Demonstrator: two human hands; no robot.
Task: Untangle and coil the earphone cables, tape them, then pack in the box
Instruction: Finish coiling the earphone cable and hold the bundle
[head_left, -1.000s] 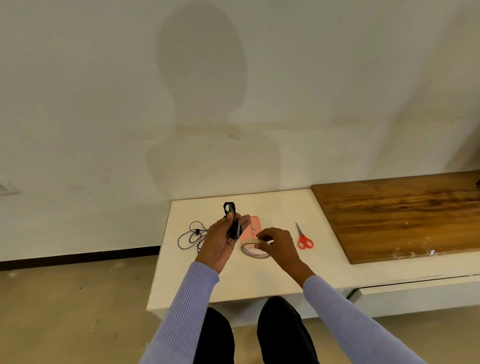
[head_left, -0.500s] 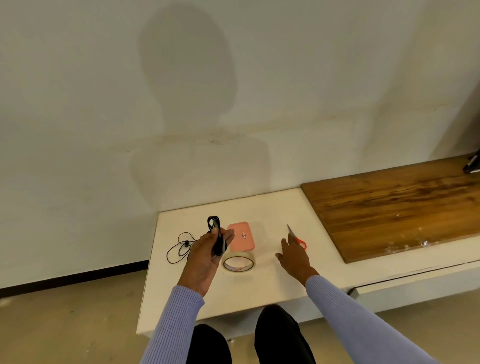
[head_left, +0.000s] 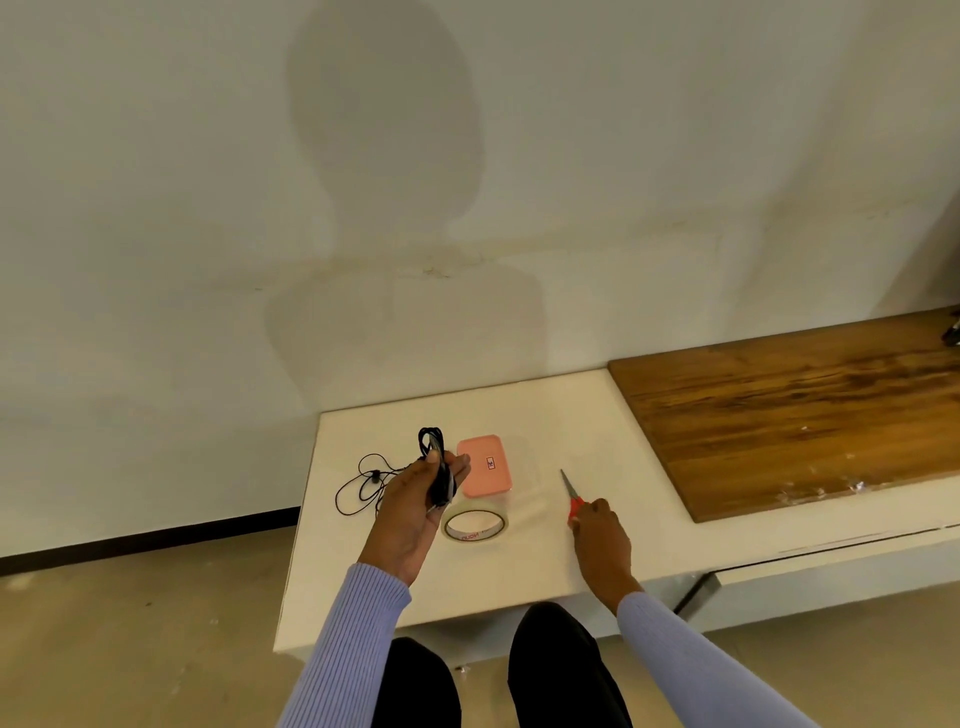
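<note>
My left hand holds a coiled black earphone cable upright above the white table. A second black earphone cable lies loose and tangled on the table to the left of that hand. The pink box sits closed just right of the coil. A roll of clear tape lies flat in front of the box. My right hand is on the red handles of the scissors, fingers curled round them; the blades point away from me.
A brown wooden board covers the table's right part. The wall stands close behind the table. The table's left edge drops to the floor near the loose cable. My knees sit under the front edge.
My right hand left the tape roll, moved right and took hold of the scissors' handles. The tape roll now lies alone on the table. My left hand kept the coil.
</note>
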